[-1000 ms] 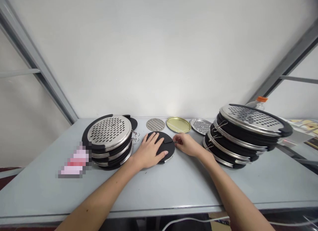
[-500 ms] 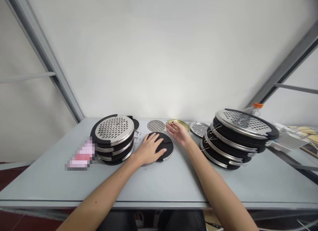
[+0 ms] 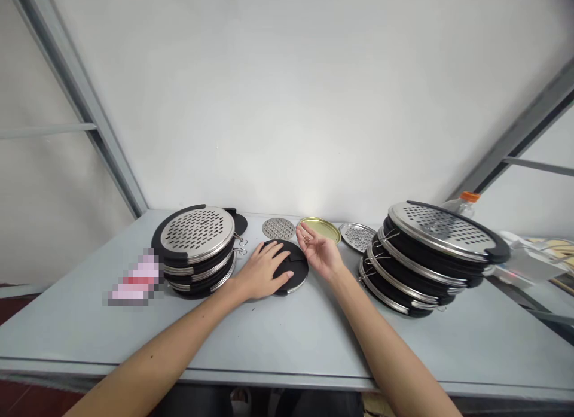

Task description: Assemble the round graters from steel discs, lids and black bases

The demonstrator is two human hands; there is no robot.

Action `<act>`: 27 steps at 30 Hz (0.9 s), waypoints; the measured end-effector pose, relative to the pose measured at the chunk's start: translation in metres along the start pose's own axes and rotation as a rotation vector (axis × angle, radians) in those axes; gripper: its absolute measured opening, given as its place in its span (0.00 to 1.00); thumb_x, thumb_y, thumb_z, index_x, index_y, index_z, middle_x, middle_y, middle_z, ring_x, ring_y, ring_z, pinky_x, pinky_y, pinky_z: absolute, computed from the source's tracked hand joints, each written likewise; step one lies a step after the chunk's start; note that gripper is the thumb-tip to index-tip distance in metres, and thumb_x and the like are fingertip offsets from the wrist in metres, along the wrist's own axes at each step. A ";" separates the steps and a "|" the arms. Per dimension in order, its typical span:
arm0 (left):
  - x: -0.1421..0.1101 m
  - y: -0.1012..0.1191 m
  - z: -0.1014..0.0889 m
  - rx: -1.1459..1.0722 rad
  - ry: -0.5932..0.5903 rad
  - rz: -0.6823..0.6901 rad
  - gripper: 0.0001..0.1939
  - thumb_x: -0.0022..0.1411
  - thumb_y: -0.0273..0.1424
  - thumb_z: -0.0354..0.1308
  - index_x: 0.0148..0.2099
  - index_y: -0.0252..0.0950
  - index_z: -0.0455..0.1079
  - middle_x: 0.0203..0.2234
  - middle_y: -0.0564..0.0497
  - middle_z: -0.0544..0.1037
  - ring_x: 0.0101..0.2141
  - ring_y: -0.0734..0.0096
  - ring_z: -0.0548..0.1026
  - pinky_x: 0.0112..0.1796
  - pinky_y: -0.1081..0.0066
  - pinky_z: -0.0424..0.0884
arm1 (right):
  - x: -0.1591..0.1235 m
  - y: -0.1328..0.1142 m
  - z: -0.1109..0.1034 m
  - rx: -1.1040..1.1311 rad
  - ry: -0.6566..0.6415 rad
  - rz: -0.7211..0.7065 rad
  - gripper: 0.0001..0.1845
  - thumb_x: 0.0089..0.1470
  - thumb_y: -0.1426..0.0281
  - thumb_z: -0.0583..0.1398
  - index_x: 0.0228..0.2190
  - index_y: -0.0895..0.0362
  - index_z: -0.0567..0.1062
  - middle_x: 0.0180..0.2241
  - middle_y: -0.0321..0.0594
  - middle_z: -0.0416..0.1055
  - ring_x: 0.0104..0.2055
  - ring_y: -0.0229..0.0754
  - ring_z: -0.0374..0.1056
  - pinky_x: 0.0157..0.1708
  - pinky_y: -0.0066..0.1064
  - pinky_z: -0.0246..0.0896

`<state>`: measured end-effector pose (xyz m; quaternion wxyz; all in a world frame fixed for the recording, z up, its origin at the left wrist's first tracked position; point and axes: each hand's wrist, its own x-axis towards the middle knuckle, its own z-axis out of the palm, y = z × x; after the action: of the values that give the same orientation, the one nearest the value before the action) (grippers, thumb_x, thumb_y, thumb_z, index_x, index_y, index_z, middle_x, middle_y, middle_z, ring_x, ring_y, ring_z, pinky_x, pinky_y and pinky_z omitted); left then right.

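My left hand point(image 3: 264, 270) lies flat, fingers spread, on a round black disc point(image 3: 298, 267) with a thin metal rim on the table. To the right of that disc, my right hand point(image 3: 320, 252) is turned partly palm up. Its fingers are loosely bent and apart, and I see no clear object in them. Just behind the right hand is a gold-coloured round lid point(image 3: 330, 230). A grey perforated disc point(image 3: 278, 228) lies behind the black one. A silver perforated plate with a raised rim point(image 3: 357, 237) rests right of the gold lid.
On the left stands a stack of black-and-silver round perforated lids point(image 3: 197, 233) with wire clips. A taller, leaning stack point(image 3: 442, 227) is on the right. Behind it shows an orange-capped bottle point(image 3: 469, 197). A blurred pink patch point(image 3: 137, 279) lies left. Grey frame posts point(image 3: 107, 148) flank the wall.
The view has shifted slightly. The left hand stays on the black disc; the right hand stays beside it, its wrist and fingers turned a little.
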<state>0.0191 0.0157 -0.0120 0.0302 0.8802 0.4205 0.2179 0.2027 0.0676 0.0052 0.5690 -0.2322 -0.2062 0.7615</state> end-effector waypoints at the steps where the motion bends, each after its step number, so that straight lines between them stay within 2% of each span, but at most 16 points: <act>1: 0.000 -0.001 0.000 -0.036 0.020 -0.010 0.23 0.64 0.40 0.52 0.58 0.37 0.63 0.58 0.42 0.66 0.60 0.54 0.59 0.59 0.50 0.52 | -0.001 0.000 0.001 -0.013 -0.026 -0.002 0.32 0.37 0.90 0.49 0.46 0.63 0.68 0.39 0.47 0.74 0.43 0.36 0.73 0.44 0.23 0.71; 6: 0.005 -0.005 -0.003 -0.325 0.219 -0.091 0.16 0.63 0.33 0.54 0.52 0.36 0.69 0.49 0.45 0.75 0.50 0.62 0.72 0.53 0.60 0.65 | -0.012 0.004 0.010 -0.062 -0.153 0.006 0.32 0.38 0.91 0.49 0.46 0.60 0.70 0.39 0.43 0.75 0.40 0.33 0.74 0.41 0.19 0.71; 9: 0.007 -0.003 -0.007 -0.449 0.306 -0.078 0.11 0.63 0.30 0.54 0.46 0.37 0.73 0.43 0.48 0.78 0.45 0.65 0.75 0.49 0.65 0.69 | -0.017 0.008 0.014 -0.076 -0.200 0.019 0.33 0.38 0.90 0.50 0.45 0.58 0.71 0.38 0.39 0.76 0.39 0.32 0.74 0.40 0.19 0.72; 13: 0.007 0.001 -0.007 -0.518 0.331 -0.018 0.09 0.62 0.27 0.54 0.42 0.37 0.74 0.41 0.48 0.79 0.44 0.66 0.75 0.48 0.66 0.69 | -0.020 0.016 0.017 -0.086 -0.232 0.046 0.31 0.38 0.91 0.51 0.44 0.59 0.72 0.38 0.40 0.76 0.38 0.31 0.73 0.40 0.18 0.71; 18: 0.006 0.004 -0.002 -0.567 0.339 -0.018 0.10 0.60 0.23 0.54 0.41 0.35 0.75 0.39 0.48 0.79 0.41 0.67 0.76 0.45 0.68 0.70 | -0.021 0.023 0.016 -0.129 -0.247 0.075 0.31 0.37 0.90 0.53 0.44 0.58 0.72 0.38 0.39 0.76 0.40 0.32 0.73 0.43 0.19 0.69; 22: 0.007 0.004 -0.002 -0.588 0.367 -0.069 0.09 0.59 0.23 0.54 0.37 0.36 0.76 0.36 0.49 0.79 0.38 0.67 0.77 0.44 0.67 0.71 | -0.024 0.020 0.017 -0.178 -0.269 0.089 0.30 0.38 0.88 0.55 0.45 0.57 0.72 0.41 0.39 0.76 0.42 0.35 0.73 0.43 0.24 0.70; 27: 0.008 0.000 -0.003 -0.585 0.403 -0.179 0.09 0.58 0.25 0.56 0.36 0.38 0.78 0.37 0.50 0.80 0.40 0.66 0.77 0.46 0.65 0.72 | -0.026 0.009 0.018 -0.257 -0.237 0.057 0.22 0.45 0.79 0.57 0.44 0.56 0.73 0.42 0.42 0.76 0.42 0.40 0.73 0.41 0.31 0.70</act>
<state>0.0226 0.0213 -0.0064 0.2164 0.7336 0.4130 0.4944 0.1919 0.0397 0.0176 0.4846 -0.2174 -0.3609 0.7666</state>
